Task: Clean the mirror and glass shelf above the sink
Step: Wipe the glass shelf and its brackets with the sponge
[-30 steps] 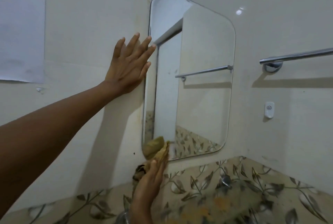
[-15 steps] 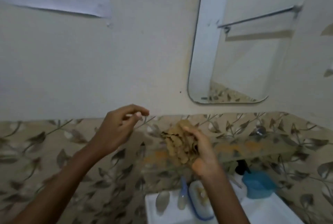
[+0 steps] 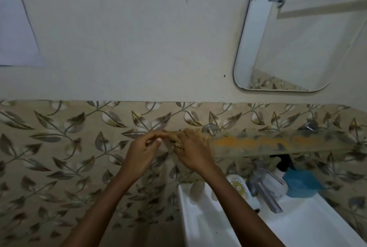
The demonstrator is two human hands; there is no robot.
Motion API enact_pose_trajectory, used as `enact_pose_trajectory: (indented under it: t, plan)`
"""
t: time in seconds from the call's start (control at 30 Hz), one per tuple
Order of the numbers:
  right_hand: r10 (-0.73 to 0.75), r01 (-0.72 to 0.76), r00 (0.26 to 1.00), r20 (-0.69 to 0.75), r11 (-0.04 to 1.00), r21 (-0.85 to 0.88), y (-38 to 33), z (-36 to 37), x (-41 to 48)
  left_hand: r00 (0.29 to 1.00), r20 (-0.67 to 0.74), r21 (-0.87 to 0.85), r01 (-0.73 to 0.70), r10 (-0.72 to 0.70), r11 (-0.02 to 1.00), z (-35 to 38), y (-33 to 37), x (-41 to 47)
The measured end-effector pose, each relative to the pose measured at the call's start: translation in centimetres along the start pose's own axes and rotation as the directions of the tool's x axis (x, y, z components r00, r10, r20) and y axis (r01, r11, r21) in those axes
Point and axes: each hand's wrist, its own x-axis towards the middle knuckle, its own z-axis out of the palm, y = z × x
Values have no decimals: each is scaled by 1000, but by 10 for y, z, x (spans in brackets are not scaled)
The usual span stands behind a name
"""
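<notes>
The mirror [image 3: 297,38] hangs on the wall at the upper right, only its lower left part in view. Below it the glass shelf [image 3: 278,144] runs along the leaf-patterned tiles, streaked with orange and dark grime. A tan cloth [image 3: 171,139] is bunched at the shelf's left end. My right hand [image 3: 193,152] grips the cloth from above and covers most of it. My left hand [image 3: 143,154] meets it from the left, thumb and fingers pinching the cloth's edge.
A white sink [image 3: 297,229] sits at the lower right with a metal tap [image 3: 265,191]. Behind the tap stand a white bottle with a yellow label [image 3: 238,186], a pump bottle [image 3: 282,169] and a blue container [image 3: 299,184]. Paper sheets [image 3: 17,34] are stuck on the wall at the left.
My left hand left the wall beside the mirror and came down. My right hand carried the cloth off the mirror's lower edge. Both hands now meet on the cloth at the shelf's left end.
</notes>
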Motion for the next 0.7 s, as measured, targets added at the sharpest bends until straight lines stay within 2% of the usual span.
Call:
enact_pose_trajectory:
  t: [0.13,0.17,0.3,0.43,0.7]
  plan:
    - [4,-13,986,166,999,53,3,-14,1,999,-35,-21,28,-28,999,-10,-9,-9]
    - [6,-15,986,169,999,50,1,-18,1,999,-41,-25,30,-31,999,-12,-11,-11]
    - [-93,94,993,-78,995,16,-9,-14,8,996,-88,-41,26,-30,999,-13,-18,-12]
    - [-161,157,987,-20,978,-138,-5,8,9,996,-79,-64,33,-38,997,-4,-21,-9]
    - [-181,163,978,-105,974,-157,5,20,-3,995,-96,-112,18,-29,993,18,-21,-1]
